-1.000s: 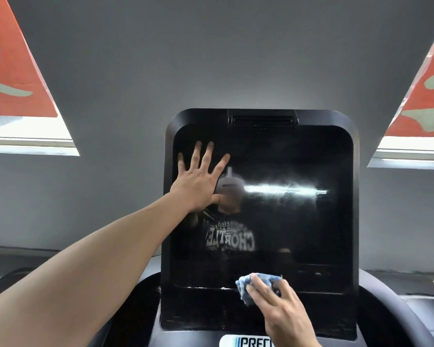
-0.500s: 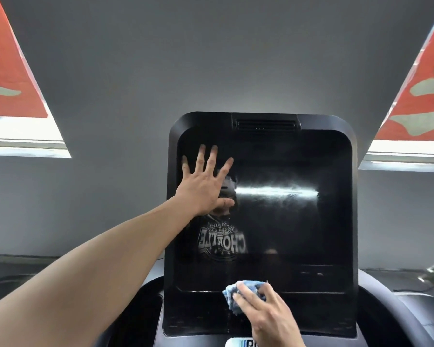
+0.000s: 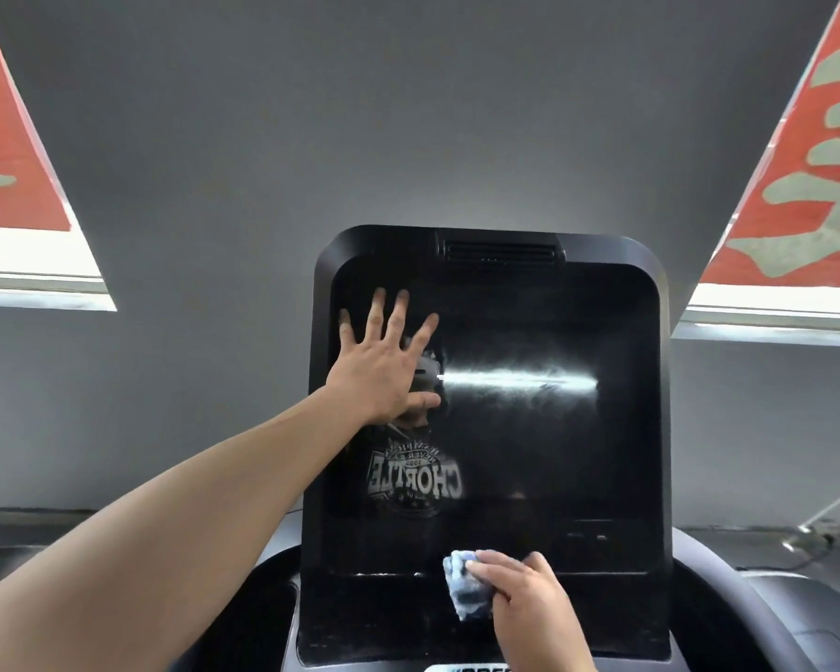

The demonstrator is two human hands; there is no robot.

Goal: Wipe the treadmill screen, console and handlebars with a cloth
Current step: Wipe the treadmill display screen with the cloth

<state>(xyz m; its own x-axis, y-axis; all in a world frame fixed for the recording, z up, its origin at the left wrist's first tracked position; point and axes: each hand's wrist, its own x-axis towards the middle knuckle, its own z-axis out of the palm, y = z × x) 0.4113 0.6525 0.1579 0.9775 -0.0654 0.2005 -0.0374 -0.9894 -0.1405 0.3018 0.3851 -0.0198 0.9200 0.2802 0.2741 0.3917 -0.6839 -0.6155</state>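
2 hands on the treadmill screen (image 3: 529,429), 1 flat and 1 wiping.

My left hand (image 3: 384,366) lies flat with fingers spread against the glass at about 10 o'clock on the dark panel, holding nothing. My right hand (image 3: 529,603) grips the bunched blue cloth (image 3: 464,586) and presses it to the lower bezel of the console (image 3: 641,613) at about 6 o'clock. Grey wall (image 3: 408,114) rises behind, with red banners (image 3: 806,186) at 2 and 10 o'clock.
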